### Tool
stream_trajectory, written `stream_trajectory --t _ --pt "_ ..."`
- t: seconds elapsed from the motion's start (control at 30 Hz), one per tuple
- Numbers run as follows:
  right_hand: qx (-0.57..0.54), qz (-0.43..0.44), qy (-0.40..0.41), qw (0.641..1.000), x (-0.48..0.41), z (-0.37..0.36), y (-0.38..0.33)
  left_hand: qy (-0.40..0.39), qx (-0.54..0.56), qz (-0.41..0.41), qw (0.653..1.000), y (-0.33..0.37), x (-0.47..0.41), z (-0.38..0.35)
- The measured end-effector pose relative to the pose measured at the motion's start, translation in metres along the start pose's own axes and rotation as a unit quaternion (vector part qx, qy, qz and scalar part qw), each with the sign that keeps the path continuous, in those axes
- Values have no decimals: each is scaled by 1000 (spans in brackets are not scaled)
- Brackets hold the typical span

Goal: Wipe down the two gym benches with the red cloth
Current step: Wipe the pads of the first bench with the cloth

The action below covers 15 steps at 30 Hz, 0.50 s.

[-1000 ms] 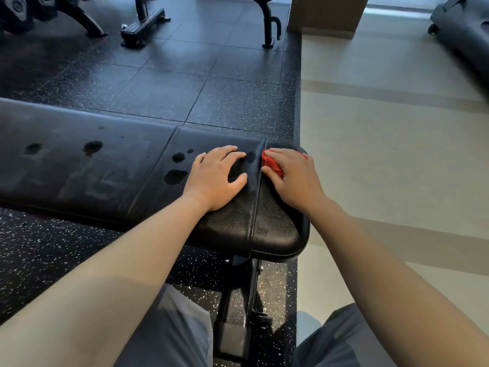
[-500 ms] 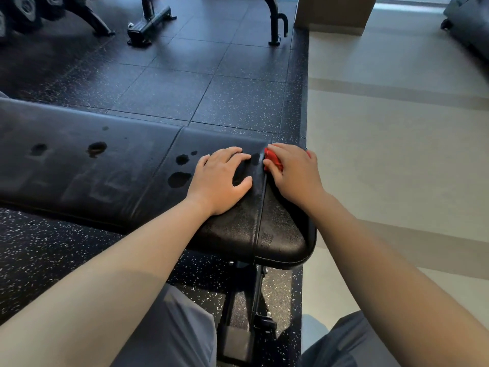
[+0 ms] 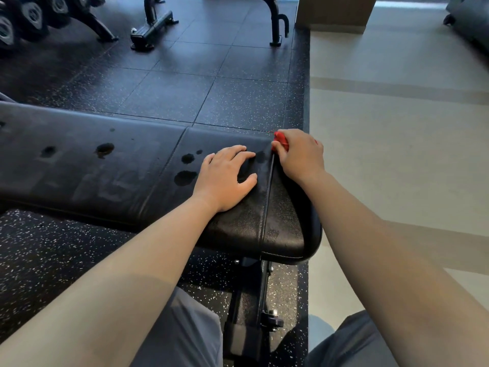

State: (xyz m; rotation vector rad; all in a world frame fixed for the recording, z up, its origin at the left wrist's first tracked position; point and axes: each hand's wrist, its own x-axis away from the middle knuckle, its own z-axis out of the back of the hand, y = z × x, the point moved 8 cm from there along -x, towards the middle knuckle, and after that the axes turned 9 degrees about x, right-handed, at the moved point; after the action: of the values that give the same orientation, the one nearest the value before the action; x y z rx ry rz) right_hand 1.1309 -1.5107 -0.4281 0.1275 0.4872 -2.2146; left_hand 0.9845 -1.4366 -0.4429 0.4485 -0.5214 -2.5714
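Left hand (image 3: pixel 225 178) lies flat and open on the gym bench (image 3: pixel 105 181), holding nothing, probably just bracing, while the right hand (image 3: pixel 300 154) is curled tight round the bunched red cloth (image 3: pixel 281 140) at the pad's far right corner, likely scrubbing along that seam (image 3: pixel 268 197).

Forearms (image 3: pixel 148 255) bare; plain grey trousers (image 3: pixel 185 335) over both knees.

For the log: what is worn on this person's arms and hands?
Nothing visible: the left hand and right hand are ungloved, with no rings, watch or bands showing, and both forearms are bare, no sleeve in view. Grey clothing covers the legs.
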Motion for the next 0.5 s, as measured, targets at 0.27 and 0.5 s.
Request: stream_trajectory --t 0.27,0.5 --pt "-29 41 21 998 74 11 10 -5 5 3 1000 -3 -1 -3" --pt "10 33 12 999 12 -1 10 -4 8 3 1000 -2 -1 -2"
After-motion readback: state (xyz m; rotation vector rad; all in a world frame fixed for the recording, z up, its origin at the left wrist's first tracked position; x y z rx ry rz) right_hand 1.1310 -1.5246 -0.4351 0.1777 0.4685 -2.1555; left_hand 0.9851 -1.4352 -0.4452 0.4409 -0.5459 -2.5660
